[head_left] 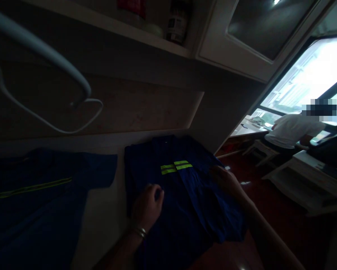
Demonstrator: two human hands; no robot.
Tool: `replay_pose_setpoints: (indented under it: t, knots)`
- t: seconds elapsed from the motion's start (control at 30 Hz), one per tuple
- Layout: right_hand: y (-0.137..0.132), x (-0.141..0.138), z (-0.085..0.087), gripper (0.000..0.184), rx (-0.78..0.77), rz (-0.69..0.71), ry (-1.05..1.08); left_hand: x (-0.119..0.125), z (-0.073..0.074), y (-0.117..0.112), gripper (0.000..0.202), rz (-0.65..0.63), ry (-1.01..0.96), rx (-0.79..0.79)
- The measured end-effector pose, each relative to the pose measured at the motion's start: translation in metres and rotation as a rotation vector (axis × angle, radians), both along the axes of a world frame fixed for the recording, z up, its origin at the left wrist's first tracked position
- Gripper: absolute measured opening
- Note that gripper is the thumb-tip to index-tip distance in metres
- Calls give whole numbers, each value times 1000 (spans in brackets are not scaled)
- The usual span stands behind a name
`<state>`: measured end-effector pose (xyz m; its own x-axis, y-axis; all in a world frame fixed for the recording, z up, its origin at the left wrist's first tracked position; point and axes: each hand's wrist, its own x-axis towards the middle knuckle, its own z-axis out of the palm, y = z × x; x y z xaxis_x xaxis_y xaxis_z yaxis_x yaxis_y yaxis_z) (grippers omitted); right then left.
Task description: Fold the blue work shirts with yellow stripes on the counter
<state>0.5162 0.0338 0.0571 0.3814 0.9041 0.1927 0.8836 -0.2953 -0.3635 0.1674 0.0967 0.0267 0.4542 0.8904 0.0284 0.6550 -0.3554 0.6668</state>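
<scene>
A folded dark blue work shirt (pixel 182 195) with a yellow-green reflective stripe lies on the pale counter (pixel 101 217) in front of me. My left hand (pixel 147 206), a bracelet on its wrist, rests on the shirt's left part with the fingers curled down onto the cloth. My right hand (pixel 227 182) lies on the shirt's right edge, fingers bent onto the fabric. The room is dim, so I cannot see whether either hand pinches the cloth.
A second blue shirt (pixel 36 198) with a reflective stripe lies spread at the left. A white tube and cable (pixel 58 75) hang overhead at left. A shelf with bottles (pixel 176 22) runs above. At the right a person in a white top (pixel 292 131) sits at a desk by the window.
</scene>
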Motion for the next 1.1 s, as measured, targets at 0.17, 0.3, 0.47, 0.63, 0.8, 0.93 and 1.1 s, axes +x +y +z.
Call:
replay_pose_setpoints:
  t: [0.17,0.3,0.47,0.63,0.8,0.93,1.1]
  knots:
    - [102,40,2,50,-209,-319,-6,-47,-22,99,67,356,100,-109]
    - [131,54,-18,50,-280,-383,-13,-55,-40,125,66,336,186,-189]
    - [141,56,-28,36,-280,-340,-44,-46,-41,123,32,306,247,-121]
    - [124,53,-17,41,-120,-118,-28,-54,-25,108,31,284,184,-12]
    - [83,36,8,79,119,128,428,-65,-10,84,38,289,7,39]
    - [51,-1,34,68,-46,171,743,-76,-1,55,35,377,-599,-225]
    - [35,-59,44,57,-449,298,689,-97,5,19,28,483,-1224,-729]
